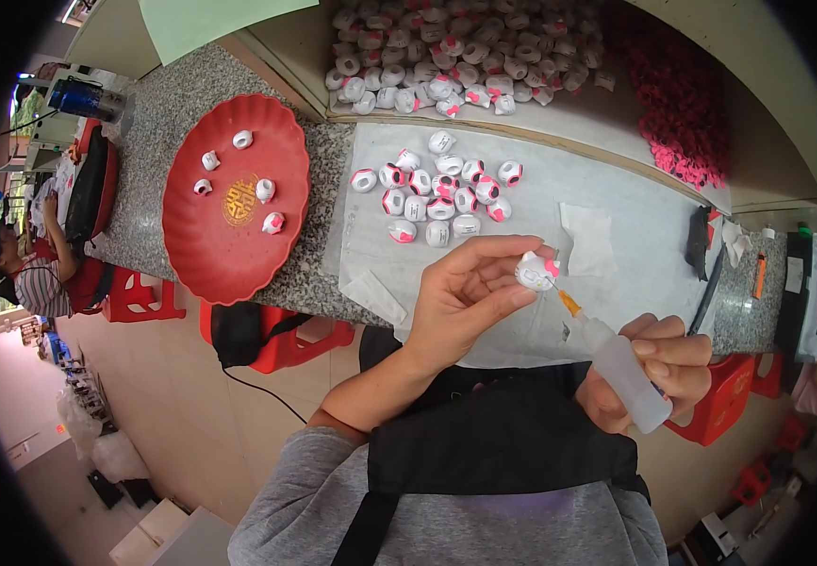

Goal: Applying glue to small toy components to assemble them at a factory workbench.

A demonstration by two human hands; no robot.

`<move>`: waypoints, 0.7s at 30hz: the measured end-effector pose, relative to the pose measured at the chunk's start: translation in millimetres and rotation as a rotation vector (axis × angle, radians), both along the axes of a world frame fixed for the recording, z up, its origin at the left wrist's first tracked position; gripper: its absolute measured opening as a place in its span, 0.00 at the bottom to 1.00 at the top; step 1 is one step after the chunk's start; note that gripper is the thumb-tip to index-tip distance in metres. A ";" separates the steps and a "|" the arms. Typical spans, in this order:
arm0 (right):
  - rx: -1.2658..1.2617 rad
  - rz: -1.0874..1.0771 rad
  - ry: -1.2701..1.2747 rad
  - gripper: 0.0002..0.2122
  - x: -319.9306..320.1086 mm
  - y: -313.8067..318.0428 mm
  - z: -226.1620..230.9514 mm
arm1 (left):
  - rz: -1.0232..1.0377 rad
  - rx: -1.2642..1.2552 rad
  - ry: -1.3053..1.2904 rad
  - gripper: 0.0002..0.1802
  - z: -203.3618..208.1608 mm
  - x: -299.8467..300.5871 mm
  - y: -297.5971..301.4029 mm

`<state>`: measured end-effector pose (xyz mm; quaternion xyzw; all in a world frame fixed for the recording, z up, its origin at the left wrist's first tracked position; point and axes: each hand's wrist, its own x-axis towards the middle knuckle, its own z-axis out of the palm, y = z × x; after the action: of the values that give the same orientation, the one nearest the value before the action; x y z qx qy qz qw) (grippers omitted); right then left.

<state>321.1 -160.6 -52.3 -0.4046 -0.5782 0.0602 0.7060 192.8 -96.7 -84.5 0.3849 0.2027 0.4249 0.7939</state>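
My left hand (474, 297) pinches a small white cat-shaped toy head (533, 272) with a pink bow between thumb and fingers. In my right hand (663, 363) is a translucent squeeze bottle (627, 370) with an orange needle tip (569, 303). The thin needle points up and left at the toy head, by its pink bow; whether it touches cannot be made out. Beyond my hands, a cluster of several similar white and pink toy heads (441, 186) rests on a pale sheet (521, 189) covering the table.
A red scalloped plate (210, 269) with a few toy heads stands on the granite tabletop (158, 113) at left. At the back, a bin holds many white heads (465, 57) beside a heap of pink pieces (677, 123). Red stools (323, 338) stand below; a person (41, 269) sits far left.
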 end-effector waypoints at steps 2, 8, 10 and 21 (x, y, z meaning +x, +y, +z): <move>0.006 0.015 0.008 0.17 -0.2 0.6 -0.5 | -0.004 -0.008 -0.002 0.19 -0.7 0.6 -0.6; 0.034 0.069 -0.009 0.15 1.9 2.0 -1.6 | -0.004 0.026 0.015 0.20 -0.8 1.4 -1.1; 0.033 0.074 -0.005 0.14 1.4 2.2 -1.0 | 0.004 0.047 0.020 0.20 -1.5 2.3 -1.4; 0.030 0.125 0.012 0.13 -0.4 3.5 -0.6 | 0.067 0.280 0.098 0.18 -4.5 4.3 -1.4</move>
<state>320.7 -157.2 -53.0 -0.3566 -0.5988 0.0978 0.7104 197.1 -98.1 -89.1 0.5051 0.1928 0.4558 0.7070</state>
